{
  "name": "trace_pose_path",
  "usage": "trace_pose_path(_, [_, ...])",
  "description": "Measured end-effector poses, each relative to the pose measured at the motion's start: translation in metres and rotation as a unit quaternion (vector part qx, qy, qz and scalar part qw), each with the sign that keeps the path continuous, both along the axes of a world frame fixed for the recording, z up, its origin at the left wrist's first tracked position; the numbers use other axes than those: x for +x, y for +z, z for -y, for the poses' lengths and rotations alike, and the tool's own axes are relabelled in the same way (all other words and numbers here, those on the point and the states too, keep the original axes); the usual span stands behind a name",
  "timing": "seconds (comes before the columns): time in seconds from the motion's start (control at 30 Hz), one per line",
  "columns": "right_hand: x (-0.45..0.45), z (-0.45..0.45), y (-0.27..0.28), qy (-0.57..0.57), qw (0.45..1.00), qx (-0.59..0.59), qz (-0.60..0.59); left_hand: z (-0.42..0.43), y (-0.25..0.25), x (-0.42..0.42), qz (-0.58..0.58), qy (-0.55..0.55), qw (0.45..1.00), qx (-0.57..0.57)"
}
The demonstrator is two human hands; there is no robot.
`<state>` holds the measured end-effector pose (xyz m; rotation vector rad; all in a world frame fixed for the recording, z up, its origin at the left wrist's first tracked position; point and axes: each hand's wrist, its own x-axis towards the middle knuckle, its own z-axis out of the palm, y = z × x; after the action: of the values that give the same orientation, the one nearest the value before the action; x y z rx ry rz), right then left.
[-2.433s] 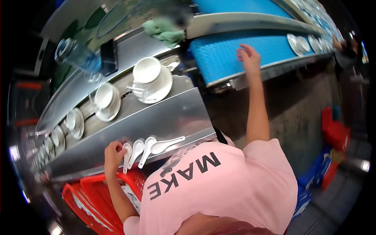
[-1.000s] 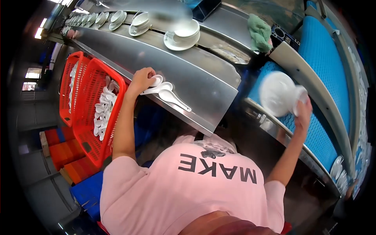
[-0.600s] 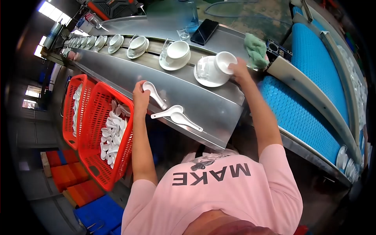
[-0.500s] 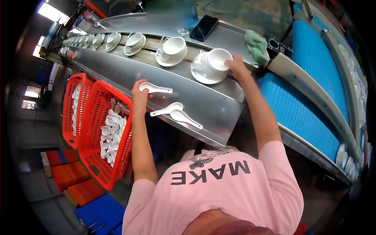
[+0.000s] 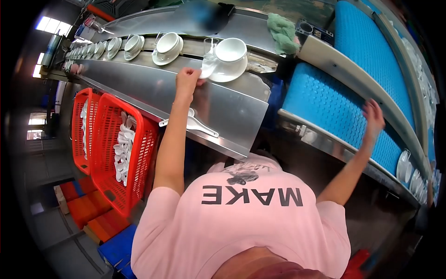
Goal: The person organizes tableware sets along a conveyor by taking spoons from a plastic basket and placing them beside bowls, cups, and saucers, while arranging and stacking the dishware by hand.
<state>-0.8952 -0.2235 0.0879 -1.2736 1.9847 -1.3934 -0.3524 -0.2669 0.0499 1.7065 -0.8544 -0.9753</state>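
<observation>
My left hand [image 5: 188,80] pinches a white spoon [image 5: 207,69] at the near left edge of a saucer [image 5: 228,74]. On that saucer stand a white bowl [image 5: 231,49] and a small clear glass [image 5: 210,45]. Two more spoons lie on the steel ledge [image 5: 232,109] beside my left forearm; one spoon [image 5: 200,125] shows clearly, the other is partly hidden by the arm. Over the blue belt [image 5: 320,100], my right hand [image 5: 373,118] is empty, with its fingers apart.
More bowls on saucers [image 5: 168,43] line the track to the far left. A red basket of spoons [image 5: 124,149] stands below the ledge, beside another red basket [image 5: 81,130]. A green cloth [image 5: 282,33] lies at the back. Dishes [image 5: 404,167] sit at the belt's right end.
My right hand has let go of the bowl and moved right, over the blue belt. My left hand has carried its spoon up to the nearest saucer. The view has shifted.
</observation>
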Motion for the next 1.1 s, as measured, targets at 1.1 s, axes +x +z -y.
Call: trace_pose_path(1.1, [-0.381,-0.134,-0.081,-0.008,0.984,0.138,0.111,-0.111,0.006,0.056,0.373,-0.015,0.923,-0.092])
